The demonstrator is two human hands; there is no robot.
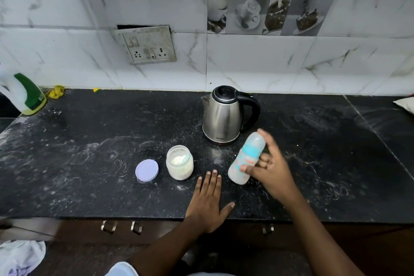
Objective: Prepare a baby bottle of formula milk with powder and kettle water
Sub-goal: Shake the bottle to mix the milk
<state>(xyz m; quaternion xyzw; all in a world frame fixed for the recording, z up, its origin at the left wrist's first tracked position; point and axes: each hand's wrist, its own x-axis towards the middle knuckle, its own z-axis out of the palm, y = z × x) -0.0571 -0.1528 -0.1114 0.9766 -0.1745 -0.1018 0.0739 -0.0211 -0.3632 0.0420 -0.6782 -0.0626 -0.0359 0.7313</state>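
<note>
Right hand (272, 168) is gripping the capped, milky baby bottle (246, 159), while the flat, spread fingers of the left hand (207, 201) are lying just short of the open powder jar (179, 162).

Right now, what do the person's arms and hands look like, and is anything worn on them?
Both forearms are bare, with no gloves, rings, watch or bracelets visible on the left hand or right hand. Nails look short. A pale light-blue garment edge shows at the frame bottom.

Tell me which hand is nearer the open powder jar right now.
Left. The left hand lies flat on the counter just right of the powder jar; the right hand is farther right, holding the baby bottle.
</note>
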